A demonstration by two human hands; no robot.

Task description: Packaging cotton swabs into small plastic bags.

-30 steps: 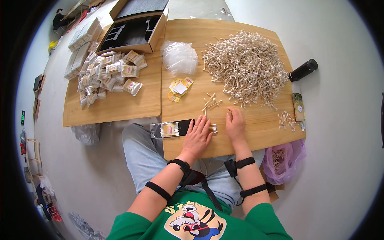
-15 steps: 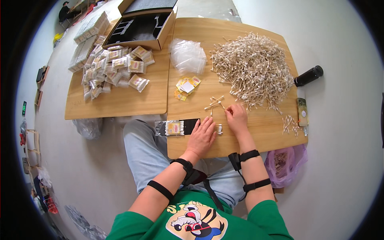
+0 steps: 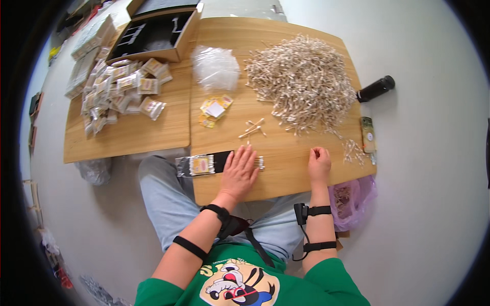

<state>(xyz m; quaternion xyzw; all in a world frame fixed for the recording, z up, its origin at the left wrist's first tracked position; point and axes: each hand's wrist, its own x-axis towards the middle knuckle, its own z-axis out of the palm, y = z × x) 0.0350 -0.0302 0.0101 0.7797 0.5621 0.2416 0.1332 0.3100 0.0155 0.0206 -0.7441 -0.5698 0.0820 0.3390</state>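
The left hand [image 3: 238,176] lies flat near the front of the right counter [image 3: 286,171], its fingers straight and slightly apart, pressing over a row of swabs [image 3: 261,162] whose tips show to its right. From under the hand a black strip [image 3: 220,161] runs left to a clear packet [image 3: 202,164] of swabs with a yellow card.

The right hand [image 3: 320,166] is raised near the counter's right side, fingers curled together; whether they hold anything I cannot tell. A few loose sticks [image 3: 253,128] lie crossed just beyond the left hand. Farther off are yellow cards [image 3: 216,109], then clear bags [image 3: 216,69], with a big swab pile [image 3: 306,81] to their right. A small scatter [image 3: 353,152] sits right of the right hand, beside a phone [image 3: 368,135]; a black bottle [image 3: 376,88] is at the far right edge.

On the left counter [image 3: 166,135], finished packs [image 3: 122,85] lie heaped near an open box [image 3: 187,35].
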